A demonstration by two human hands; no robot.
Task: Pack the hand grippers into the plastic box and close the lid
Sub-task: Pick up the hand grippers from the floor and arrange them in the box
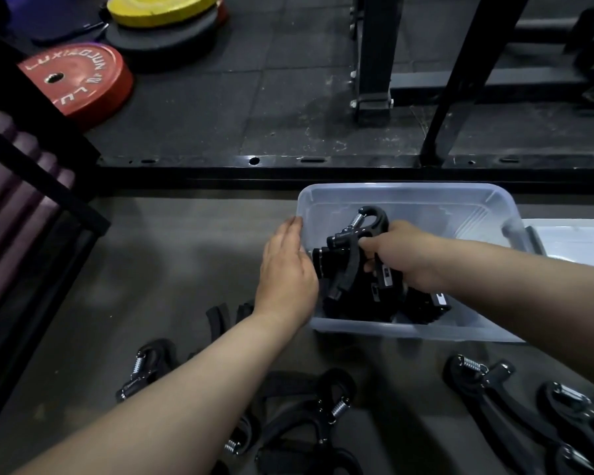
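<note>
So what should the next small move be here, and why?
Probably set the hand gripper that the right hand grips down onto the pile in the plastic box and let go, the left hand resting flat on the box's left wall. It sits tilted atop those packed; loose grippers wait on the floor, and the lid lies off to the right.

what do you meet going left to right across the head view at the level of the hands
left hand → hand gripper → right hand holding it → lid, right of the plastic box
</note>
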